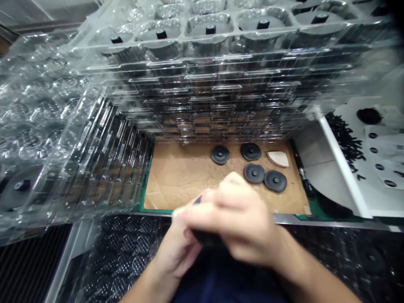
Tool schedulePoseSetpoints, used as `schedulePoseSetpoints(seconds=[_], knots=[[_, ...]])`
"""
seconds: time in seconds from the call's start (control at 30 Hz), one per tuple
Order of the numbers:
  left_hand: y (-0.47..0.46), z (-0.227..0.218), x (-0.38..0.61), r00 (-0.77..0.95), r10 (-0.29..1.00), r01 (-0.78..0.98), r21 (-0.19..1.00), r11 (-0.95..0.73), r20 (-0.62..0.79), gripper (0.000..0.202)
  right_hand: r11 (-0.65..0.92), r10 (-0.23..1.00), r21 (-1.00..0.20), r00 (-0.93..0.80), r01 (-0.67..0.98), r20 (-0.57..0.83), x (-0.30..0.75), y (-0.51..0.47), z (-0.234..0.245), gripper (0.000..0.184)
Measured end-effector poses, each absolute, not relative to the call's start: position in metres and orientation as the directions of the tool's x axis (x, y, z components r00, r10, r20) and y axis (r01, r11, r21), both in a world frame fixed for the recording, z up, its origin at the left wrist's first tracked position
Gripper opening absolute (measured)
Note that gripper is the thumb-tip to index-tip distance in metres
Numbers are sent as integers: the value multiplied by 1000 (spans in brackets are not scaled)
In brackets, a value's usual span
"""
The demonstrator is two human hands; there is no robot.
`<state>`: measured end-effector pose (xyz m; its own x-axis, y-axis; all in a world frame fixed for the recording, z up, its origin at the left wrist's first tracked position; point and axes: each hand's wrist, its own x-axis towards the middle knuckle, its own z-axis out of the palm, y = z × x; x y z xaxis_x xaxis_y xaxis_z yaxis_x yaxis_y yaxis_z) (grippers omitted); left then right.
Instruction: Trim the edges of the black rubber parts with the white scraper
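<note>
Over creased brown cardboard [179, 170], left hand [181, 244] and right hand [243, 216] curl tightly around a dark piece [206, 239].

- Two bare hands, one left hand [179, 248] and one right hand [244, 219], met in the middle.
- One dark piece [205, 238] was between them, partly hidden.
- Four loose dark discs [254, 173] lay on the surface's one cardboard sheet [179, 168].
- One pale wedge-shaped piece [278, 158] lay near them.
- Two stacks of clear trays stood there, one back stack [202, 88] and one left stack [107, 155]; their layers were too blurred to count.
- Five knobbed discs [211, 29] showed in the back stack's foremost top row.
- Four black ovals [379, 167] marked one white sheet [396, 158].
- One heap of small black pieces [345, 139] was too dense to count.
</note>
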<state>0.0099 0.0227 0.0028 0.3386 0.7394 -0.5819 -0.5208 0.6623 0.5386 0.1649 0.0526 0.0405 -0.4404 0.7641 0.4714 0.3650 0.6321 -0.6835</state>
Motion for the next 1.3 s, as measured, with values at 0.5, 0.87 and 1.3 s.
schedulePoseSetpoints(seconds=[0.5, 0.87, 1.3], knots=[[29, -4, -4, 240, 778, -680, 471, 561, -580, 65, 20, 999, -836, 11, 549, 31, 158, 34, -15, 24], [27, -3, -11, 274, 763, -590, 524, 614, -586, 38, 376, 919, -796, -300, 475, 256, 118, 43, 44, 23], [32, 2, -11, 296, 819, -663, 511, 547, -492, 49, 405, 911, -655, -225, 638, 345, 142, 15, 41, 24]])
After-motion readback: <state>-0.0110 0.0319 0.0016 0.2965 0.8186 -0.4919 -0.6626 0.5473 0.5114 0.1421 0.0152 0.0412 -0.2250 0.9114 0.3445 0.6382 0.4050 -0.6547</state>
